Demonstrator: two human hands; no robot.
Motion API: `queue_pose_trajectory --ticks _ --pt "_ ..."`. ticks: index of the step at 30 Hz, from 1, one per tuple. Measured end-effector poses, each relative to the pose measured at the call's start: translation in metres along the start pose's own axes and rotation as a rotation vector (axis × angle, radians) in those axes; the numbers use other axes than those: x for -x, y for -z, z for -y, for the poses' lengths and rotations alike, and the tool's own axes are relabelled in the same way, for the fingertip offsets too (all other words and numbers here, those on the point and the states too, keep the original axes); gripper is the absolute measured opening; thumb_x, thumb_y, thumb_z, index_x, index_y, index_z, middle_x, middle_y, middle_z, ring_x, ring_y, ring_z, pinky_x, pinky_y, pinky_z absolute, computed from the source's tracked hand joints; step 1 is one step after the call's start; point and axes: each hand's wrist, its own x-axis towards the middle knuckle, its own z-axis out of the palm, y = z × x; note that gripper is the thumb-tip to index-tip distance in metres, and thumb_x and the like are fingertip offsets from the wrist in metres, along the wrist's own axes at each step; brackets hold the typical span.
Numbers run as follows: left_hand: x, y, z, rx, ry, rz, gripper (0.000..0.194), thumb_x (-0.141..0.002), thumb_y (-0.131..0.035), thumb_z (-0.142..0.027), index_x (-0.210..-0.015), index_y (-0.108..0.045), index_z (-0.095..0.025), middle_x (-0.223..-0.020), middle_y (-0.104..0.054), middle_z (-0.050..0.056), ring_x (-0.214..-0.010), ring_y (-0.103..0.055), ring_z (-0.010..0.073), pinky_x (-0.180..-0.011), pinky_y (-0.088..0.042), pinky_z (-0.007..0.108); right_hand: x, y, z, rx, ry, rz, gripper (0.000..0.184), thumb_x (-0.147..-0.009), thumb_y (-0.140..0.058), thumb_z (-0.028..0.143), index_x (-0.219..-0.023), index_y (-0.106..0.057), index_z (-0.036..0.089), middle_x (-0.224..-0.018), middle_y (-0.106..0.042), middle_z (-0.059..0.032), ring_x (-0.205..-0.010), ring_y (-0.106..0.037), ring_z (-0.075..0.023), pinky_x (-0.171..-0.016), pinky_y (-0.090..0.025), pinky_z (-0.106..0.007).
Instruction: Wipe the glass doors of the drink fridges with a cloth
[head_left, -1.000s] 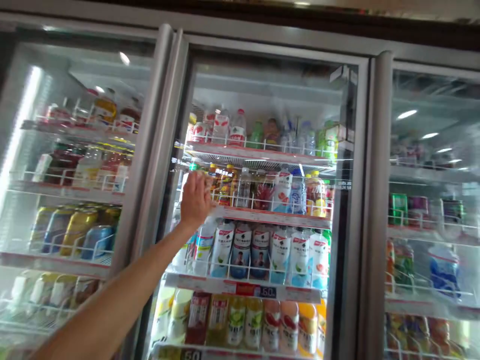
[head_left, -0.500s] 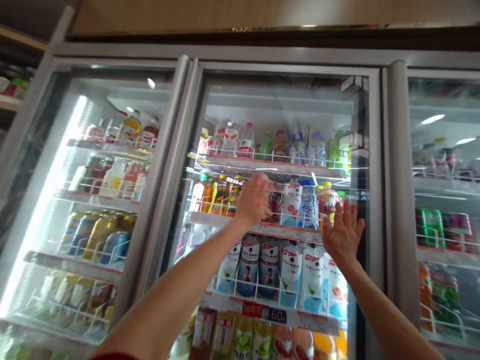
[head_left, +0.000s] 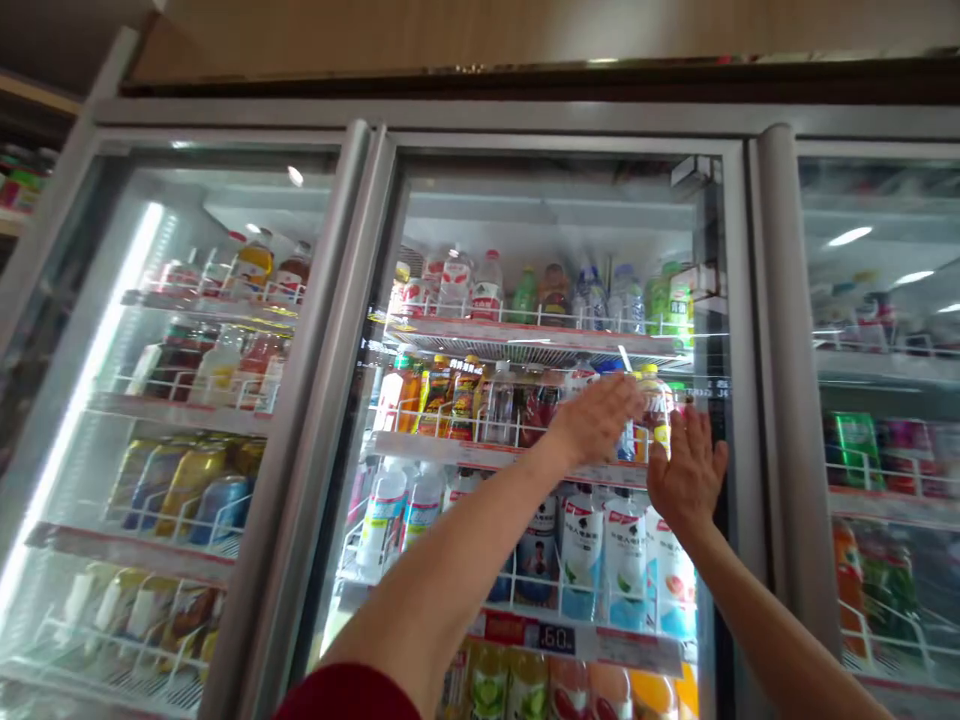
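My left hand (head_left: 598,420) reaches across the middle glass door (head_left: 517,205) of a drinks fridge, with its fingers stretched out. It covers part of a row of bottles, among them a blue-capped bottle (head_left: 626,440). To its right, my right hand (head_left: 688,468) is raised with its palm toward the glass and fingers spread. A yellow-capped bottle (head_left: 651,385) shows between and behind the two hands. Neither hand holds anything that I can see. Whether the palms touch the glass, I cannot tell.
The shelves behind the door hold several rows of bottles, including white-and-blue bottles (head_left: 581,545) above a price strip (head_left: 641,648). Metal door frames (head_left: 319,400) stand at the left and right (head_left: 791,330). Cans (head_left: 196,480) fill a shelf in the left section.
My left hand has moved right across the door, closer to my right hand. The right hand stays almost in place. Bottles at the left of the door are now uncovered.
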Motion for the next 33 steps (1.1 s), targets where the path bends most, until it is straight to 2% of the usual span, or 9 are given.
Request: queue_pose_trajectory --ticks 3,8,13,15,20,22,26,31,33 --pt "-0.001 0.0 0.0 0.028 -0.035 0.047 0.047 -0.086 -0.038 -0.026 -0.131 -0.037 -0.011 -0.14 -0.037 0.01 -0.135 -0.024 0.022 -0.112 -0.025 0.038 0.002 0.0 -0.005 0.006 0.002 -0.011 0.055 -0.087 -0.033 0.03 -0.139 -0.028 0.012 -0.143 -0.032 -0.0151 -0.134 -0.026 -0.0263 -0.106 -0.02 -0.052" --pt "0.041 0.032 0.061 -0.044 0.578 -0.186 0.05 -0.086 -0.034 -0.021 -0.134 -0.031 -0.007 -0.143 -0.03 0.016 -0.137 -0.016 0.0277 -0.112 -0.02 0.049 0.0 0.003 -0.001 0.019 -0.011 0.041 0.056 -0.088 -0.034 0.033 -0.139 -0.027 0.013 -0.145 -0.029 -0.0147 -0.136 -0.021 -0.0264 -0.107 -0.017 -0.053" --pt "0.067 0.02 0.005 0.029 0.148 -0.008 0.047 -0.086 -0.036 -0.023 -0.133 -0.034 -0.014 -0.142 -0.034 0.008 -0.138 -0.015 0.0212 -0.112 -0.026 0.042 -0.016 0.001 0.03 -0.018 0.092 0.134 0.058 -0.089 -0.032 0.038 -0.14 -0.025 0.012 -0.147 -0.025 -0.0137 -0.138 -0.014 -0.025 -0.108 -0.015 -0.051" --pt "0.074 0.022 0.008 0.009 0.088 0.025 0.045 -0.087 -0.036 -0.025 -0.131 -0.037 -0.014 -0.141 -0.037 0.008 -0.137 -0.017 0.0205 -0.111 -0.027 0.04 -0.02 -0.002 0.042 -0.031 0.138 0.146 0.059 -0.089 -0.032 0.039 -0.14 -0.024 0.013 -0.147 -0.024 -0.0128 -0.138 -0.013 -0.0242 -0.109 -0.014 -0.05" --pt "0.099 0.042 0.054 -0.184 0.546 -0.244 0.047 -0.088 -0.033 -0.025 -0.133 -0.031 -0.01 -0.143 -0.03 0.016 -0.138 -0.014 0.0258 -0.109 -0.027 0.051 -0.021 -0.005 0.049 -0.049 0.152 0.102 0.059 -0.089 -0.033 0.039 -0.141 -0.023 0.015 -0.148 -0.022 -0.0124 -0.138 -0.014 -0.0261 -0.109 -0.014 -0.051" --pt "0.1 0.037 0.041 -0.197 0.508 -0.261 0.047 -0.088 -0.032 -0.024 -0.133 -0.03 -0.012 -0.144 -0.029 0.014 -0.138 -0.014 0.0252 -0.108 -0.028 0.051 -0.019 -0.003 0.047 -0.065 0.179 0.099 0.057 -0.088 -0.035 0.038 -0.14 -0.025 0.017 -0.148 -0.023 -0.0106 -0.138 -0.014 -0.0263 -0.109 -0.014 -0.051" --pt "0.105 0.03 0.017 -0.114 0.23 -0.052 0.043 -0.087 -0.037 -0.027 -0.129 -0.039 -0.018 -0.14 -0.038 0.006 -0.135 -0.023 0.0199 -0.109 -0.032 0.04 -0.018 -0.001 0.044 -0.1 0.213 0.102 0.056 -0.088 -0.036 0.038 -0.14 -0.026 0.019 -0.148 -0.024 -0.0085 -0.137 -0.016 -0.0255 -0.109 -0.014 -0.051" --pt "0.154 0.062 0.067 -0.213 0.629 -0.264 0.049 -0.087 -0.033 -0.02 -0.135 -0.029 -0.014 -0.145 -0.028 0.013 -0.138 -0.015 0.024 -0.111 -0.025 0.05 -0.018 -0.001 0.045 -0.107 0.204 0.103 0.056 -0.088 -0.037 0.037 -0.14 -0.026 0.018 -0.147 -0.026 -0.0094 -0.137 -0.016 -0.0252 -0.109 -0.013 -0.051" --pt "0.164 0.062 0.064 -0.234 0.695 -0.292 0.052 -0.087 -0.032 -0.019 -0.138 -0.023 -0.013 -0.148 -0.02 0.014 -0.139 -0.008 0.025 -0.111 -0.023 0.052 -0.017 -0.001 0.046 -0.109 0.199 0.112 0.057 -0.088 -0.037 0.037 -0.14 -0.026 0.017 -0.147 -0.025 -0.0105 -0.137 -0.016 -0.0261 -0.109 -0.013 -0.051"
